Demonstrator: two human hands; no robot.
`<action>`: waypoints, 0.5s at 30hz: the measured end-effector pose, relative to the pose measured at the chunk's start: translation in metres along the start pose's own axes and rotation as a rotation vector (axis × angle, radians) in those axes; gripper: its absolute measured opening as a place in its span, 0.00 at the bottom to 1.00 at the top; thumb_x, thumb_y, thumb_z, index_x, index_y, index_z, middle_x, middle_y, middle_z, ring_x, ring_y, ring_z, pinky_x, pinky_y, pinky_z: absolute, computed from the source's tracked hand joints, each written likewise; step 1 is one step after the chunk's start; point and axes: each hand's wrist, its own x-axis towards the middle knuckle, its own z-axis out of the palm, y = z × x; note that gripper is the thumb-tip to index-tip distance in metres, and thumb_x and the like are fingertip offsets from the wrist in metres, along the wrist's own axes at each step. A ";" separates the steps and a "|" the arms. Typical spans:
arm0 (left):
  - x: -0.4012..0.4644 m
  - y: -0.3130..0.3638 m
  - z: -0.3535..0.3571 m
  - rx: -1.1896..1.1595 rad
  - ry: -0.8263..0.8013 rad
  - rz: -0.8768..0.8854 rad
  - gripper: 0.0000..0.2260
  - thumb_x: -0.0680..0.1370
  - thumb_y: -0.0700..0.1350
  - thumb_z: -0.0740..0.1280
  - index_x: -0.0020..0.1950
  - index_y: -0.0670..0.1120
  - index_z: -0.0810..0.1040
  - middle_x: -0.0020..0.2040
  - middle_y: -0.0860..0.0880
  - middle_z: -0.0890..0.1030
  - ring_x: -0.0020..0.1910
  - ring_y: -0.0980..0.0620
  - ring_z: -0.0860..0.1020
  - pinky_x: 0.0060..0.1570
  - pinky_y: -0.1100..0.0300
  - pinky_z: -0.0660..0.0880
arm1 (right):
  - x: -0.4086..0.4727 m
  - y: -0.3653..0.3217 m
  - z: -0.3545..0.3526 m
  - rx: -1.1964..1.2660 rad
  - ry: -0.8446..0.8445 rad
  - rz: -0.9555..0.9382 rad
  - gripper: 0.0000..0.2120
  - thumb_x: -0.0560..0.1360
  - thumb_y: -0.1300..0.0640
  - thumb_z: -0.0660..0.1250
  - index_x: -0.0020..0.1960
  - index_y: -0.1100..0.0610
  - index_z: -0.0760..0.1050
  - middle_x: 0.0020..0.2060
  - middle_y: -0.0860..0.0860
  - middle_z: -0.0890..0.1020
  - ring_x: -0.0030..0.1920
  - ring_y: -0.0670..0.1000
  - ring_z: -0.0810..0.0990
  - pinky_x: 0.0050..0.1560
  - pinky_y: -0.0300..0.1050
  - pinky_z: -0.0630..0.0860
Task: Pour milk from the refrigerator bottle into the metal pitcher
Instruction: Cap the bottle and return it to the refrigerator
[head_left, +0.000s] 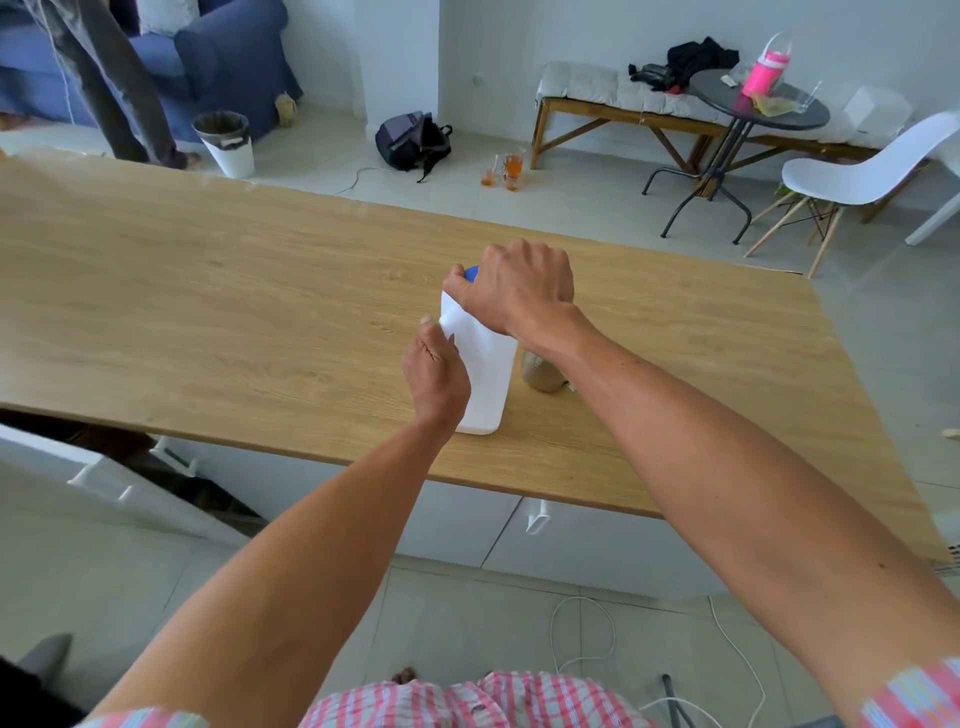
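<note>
standing close to the near edge of the wooden table (208, 322), the smooth white plastic milk bottle (485, 379) is gripped around its flat side by the left hand (436, 379). just right of it, touching or nearly so, sits the rounded metal pitcher (543, 374). farther up, the right hand (519, 288) closes over the blue cap (471, 273). bare woodgrain spreads wide toward the far edge.

A white bottle (485, 374) is wearing a blue cap (471, 273), beside a silvery metal pitcher (542, 373). The tabletop (208, 291) is showing pale wood grain. The shirt (467, 701) is showing pink-and-white checks. Farther off, a blue sofa (218, 57), a white chair (862, 171) and a pink flask (763, 75) are showing.
</note>
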 end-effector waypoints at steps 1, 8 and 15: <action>-0.003 0.000 0.001 0.004 -0.005 0.006 0.20 0.87 0.48 0.50 0.36 0.45 0.66 0.36 0.49 0.73 0.40 0.53 0.76 0.52 0.58 0.77 | -0.001 0.003 0.000 0.008 0.004 0.002 0.26 0.80 0.37 0.55 0.32 0.55 0.64 0.29 0.50 0.69 0.35 0.55 0.73 0.36 0.47 0.63; -0.013 0.010 -0.002 0.013 -0.019 0.010 0.21 0.87 0.46 0.50 0.36 0.47 0.69 0.39 0.50 0.76 0.46 0.51 0.79 0.55 0.56 0.77 | -0.012 0.008 -0.001 0.052 0.023 0.044 0.32 0.80 0.31 0.54 0.30 0.56 0.64 0.27 0.49 0.69 0.28 0.53 0.69 0.31 0.45 0.60; -0.012 0.010 -0.005 0.035 -0.062 0.004 0.20 0.87 0.46 0.51 0.36 0.47 0.69 0.35 0.51 0.74 0.37 0.53 0.74 0.46 0.59 0.74 | -0.049 0.028 0.044 0.880 0.306 0.438 0.22 0.84 0.37 0.55 0.42 0.54 0.68 0.37 0.47 0.76 0.39 0.51 0.75 0.41 0.48 0.67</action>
